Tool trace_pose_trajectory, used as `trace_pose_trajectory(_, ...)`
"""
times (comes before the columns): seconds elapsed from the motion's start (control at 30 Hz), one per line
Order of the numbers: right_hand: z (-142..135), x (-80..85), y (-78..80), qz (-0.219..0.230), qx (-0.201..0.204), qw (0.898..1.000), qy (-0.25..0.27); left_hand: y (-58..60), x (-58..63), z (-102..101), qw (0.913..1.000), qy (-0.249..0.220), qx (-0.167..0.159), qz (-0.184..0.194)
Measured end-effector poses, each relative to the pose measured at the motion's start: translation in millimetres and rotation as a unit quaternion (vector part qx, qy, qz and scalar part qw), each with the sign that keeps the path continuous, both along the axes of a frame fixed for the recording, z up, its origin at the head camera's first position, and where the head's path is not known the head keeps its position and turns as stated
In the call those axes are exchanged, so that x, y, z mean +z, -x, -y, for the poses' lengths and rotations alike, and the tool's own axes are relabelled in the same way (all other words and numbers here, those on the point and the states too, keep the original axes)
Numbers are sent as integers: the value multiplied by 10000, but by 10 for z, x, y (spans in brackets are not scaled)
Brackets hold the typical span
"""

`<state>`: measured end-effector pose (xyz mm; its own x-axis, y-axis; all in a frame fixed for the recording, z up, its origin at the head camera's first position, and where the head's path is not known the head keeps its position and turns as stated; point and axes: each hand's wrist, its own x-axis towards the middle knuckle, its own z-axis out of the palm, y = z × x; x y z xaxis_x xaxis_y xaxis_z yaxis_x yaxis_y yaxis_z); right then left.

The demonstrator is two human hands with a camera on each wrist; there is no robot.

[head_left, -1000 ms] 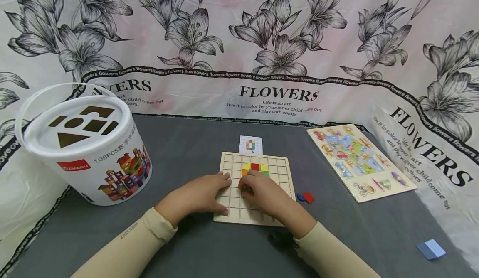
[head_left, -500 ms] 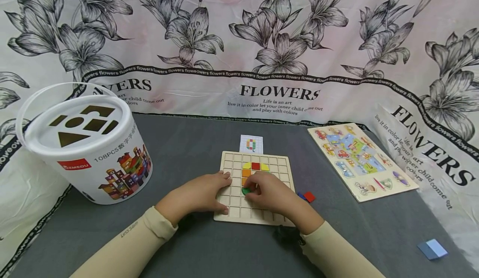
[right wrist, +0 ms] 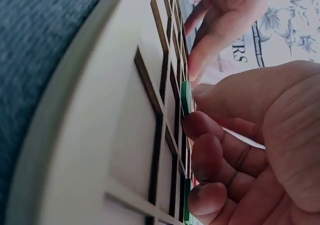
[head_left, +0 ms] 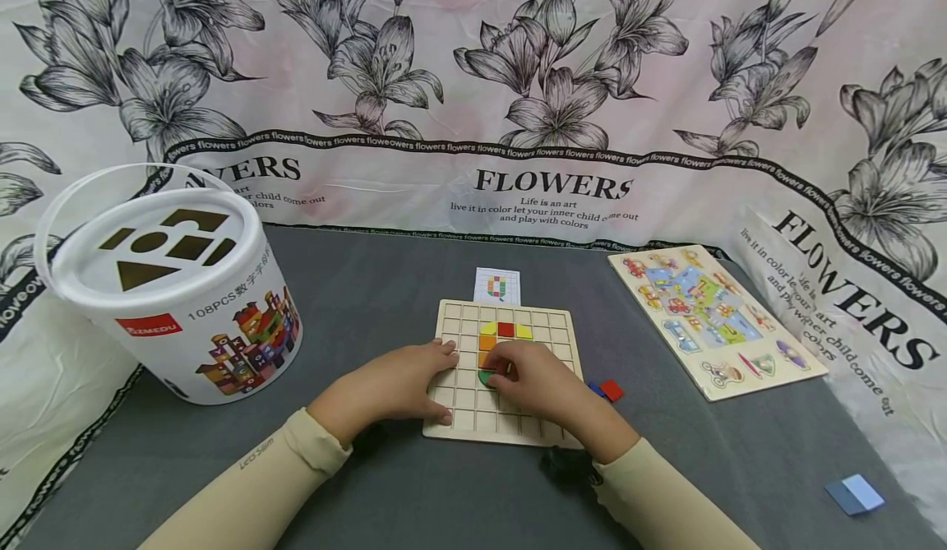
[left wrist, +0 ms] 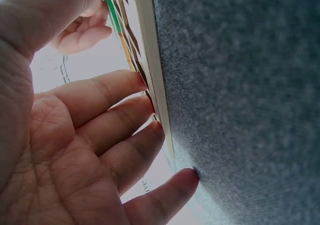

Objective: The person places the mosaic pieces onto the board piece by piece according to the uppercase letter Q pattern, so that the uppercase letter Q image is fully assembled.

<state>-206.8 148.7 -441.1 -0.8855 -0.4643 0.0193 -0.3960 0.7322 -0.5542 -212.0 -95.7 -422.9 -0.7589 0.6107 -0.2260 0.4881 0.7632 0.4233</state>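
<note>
A wooden grid board [head_left: 462, 422] lies on the grey cloth in the head view. My left hand [head_left: 399, 381] has its fingers extended along the board's left edge, fingertips touching the side in the left wrist view. My right hand [head_left: 536, 381] is over the board's middle, thumb and curled index finger pinching a rounded green piece [head_left: 485, 378]; the right wrist view shows the green piece [right wrist: 187, 98] lying at the grid. Above it run orange pieces [head_left: 487, 342], then a red square [head_left: 505, 329] between two yellow pieces [head_left: 524, 331]. The hand covers the squares to the right.
A card with a coloured pattern [head_left: 497, 287] lies behind the board. Red [head_left: 612, 390] and blue [head_left: 595, 388] pieces lie to its right. A picture puzzle board [head_left: 710, 320], blue cards [head_left: 855, 494] and a large white bucket [head_left: 177, 303] stand or lie farther out.
My right hand has shifted slightly right, and the green piece and the orange pieces beside its fingertips show more. My left hand stays at the board's edge.
</note>
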Motion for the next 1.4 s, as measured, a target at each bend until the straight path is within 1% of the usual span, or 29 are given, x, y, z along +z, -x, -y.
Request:
trace_pose_trajectory(0.2,-27,-6,-4,-229,329,9991,-103,4,-3,-1,10000,19,-9,20)
trace_pose_trajectory(0.47,-49,-12,-9,-223,474,9986,-78,12,-23,-2,10000,34,19,37)
trace_pose_trajectory(0.57,-101,35,6,-210,536,9983,3,15,-32,-10,10000,49,23,36)
trace_pose_trajectory(0.67,-258,196,24,-363,311,9987,194,16,-31,-22,10000,45,-3,35)
trace_pose_trajectory(0.73,-424,353,26,-517,-32,9979,378,16,-26,-28,10000,59,-18,36)
trace_pose_trajectory(0.8,-609,497,12,-633,-454,9959,455,16,-22,-28,10000,75,-20,35)
trace_pose_trajectory(0.83,-702,545,0,-627,-625,9949,481,16,-22,-25,10000,81,-6,43)
trace_pose_trajectory(0.9,-882,580,-26,-527,-851,9940,439,15,-18,-12,9999,98,6,53)
trace_pose_trajectory(0.97,-1063,528,-69,-318,-913,9948,335,12,-19,-15,9999,93,14,80)
trace_pose_trajectory(1.1,-1350,297,-161,68,-732,9973,15,10,-23,-12,9999,59,24,108)
trace_pose_trajectory(1.2,-1499,151,-226,177,-601,9979,-187,8,-21,-10,9999,36,31,128)
trace_pose_trajectory(1.3,-1590,85,-267,217,-558,9979,-247,4,-19,-8,9999,10,27,131)
trace_pose_trajectory(1.4,-1642,69,-289,282,-578,9975,-308,2,-18,-16,9999,-19,15,157)
